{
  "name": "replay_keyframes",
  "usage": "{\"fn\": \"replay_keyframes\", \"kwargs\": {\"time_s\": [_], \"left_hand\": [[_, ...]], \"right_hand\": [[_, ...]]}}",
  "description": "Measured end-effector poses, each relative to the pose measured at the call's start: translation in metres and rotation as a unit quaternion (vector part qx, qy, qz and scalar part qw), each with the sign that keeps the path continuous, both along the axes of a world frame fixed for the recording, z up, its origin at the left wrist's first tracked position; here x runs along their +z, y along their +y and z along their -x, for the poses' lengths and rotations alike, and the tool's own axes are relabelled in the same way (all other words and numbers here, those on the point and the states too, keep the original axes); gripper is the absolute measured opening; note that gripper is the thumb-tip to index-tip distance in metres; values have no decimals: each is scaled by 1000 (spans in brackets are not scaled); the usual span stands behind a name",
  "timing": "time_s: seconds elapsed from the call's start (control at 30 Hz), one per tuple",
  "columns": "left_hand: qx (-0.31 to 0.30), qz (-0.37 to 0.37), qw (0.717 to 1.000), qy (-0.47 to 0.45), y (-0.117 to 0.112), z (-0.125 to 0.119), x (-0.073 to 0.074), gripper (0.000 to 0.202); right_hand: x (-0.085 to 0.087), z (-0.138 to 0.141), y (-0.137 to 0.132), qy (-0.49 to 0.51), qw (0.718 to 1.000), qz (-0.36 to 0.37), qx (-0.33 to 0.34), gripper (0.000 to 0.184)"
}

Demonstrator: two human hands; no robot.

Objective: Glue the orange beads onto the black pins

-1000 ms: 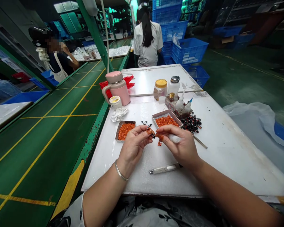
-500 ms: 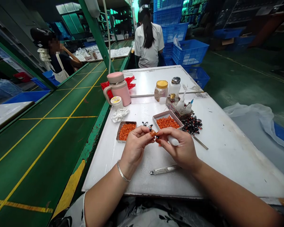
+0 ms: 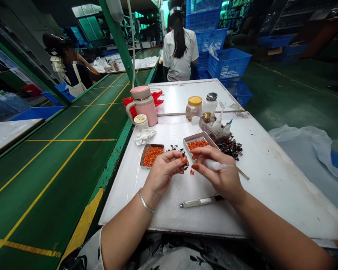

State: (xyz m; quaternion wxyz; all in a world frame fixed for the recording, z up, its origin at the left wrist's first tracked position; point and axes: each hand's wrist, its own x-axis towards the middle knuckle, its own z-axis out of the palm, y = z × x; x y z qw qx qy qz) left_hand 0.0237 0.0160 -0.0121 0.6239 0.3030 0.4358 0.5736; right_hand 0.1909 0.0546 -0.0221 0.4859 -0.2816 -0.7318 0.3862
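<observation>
Along the green conveyor belt (image 3: 59, 150), on the white worktop (image 3: 270, 187), a pink mug (image 3: 143, 105) is set at the far edge, and a first tray of orange beads (image 3: 152, 155) is laid just beyond the left hand (image 3: 163, 174). A small black piece (image 3: 183, 154) is pinched between that hand's closed fingers (image 3: 177, 162) and held just above the worktop between the two trays. Slightly apart from it, the right hand (image 3: 219, 172) is curled around a white tube (image 3: 215, 165), with a second tray of orange beads (image 3: 198, 143) and a pile of black pieces (image 3: 231, 147) laid behind it and a white pen (image 3: 198, 201) laid by the wrist.
</observation>
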Motion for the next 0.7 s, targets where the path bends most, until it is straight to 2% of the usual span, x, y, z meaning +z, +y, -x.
{"fn": "replay_keyframes", "kwargs": {"time_s": [0.07, 0.23, 0.43, 0.57, 0.7], "left_hand": [[-29, 3, 1000, 9, 0, 0, 0, 22], [-77, 2, 997, 23, 0, 2, -2, 20], [-65, 7, 998, -13, 0, 3, -3, 24], [-76, 5, 996, -38, 0, 4, -3, 16], [-83, 19, 995, -58, 1, 7, -3, 20]], "right_hand": [[0, -1, 3, -8, 1000, 13, -2, 21], [0, 0, 6, -10, 998, 41, 39, 14], [2, 2, 5, -15, 996, 87, -2, 15], [3, 0, 3, -11, 997, 68, -36, 13], [2, -2, 2, -12, 995, 61, -76, 11]]}}
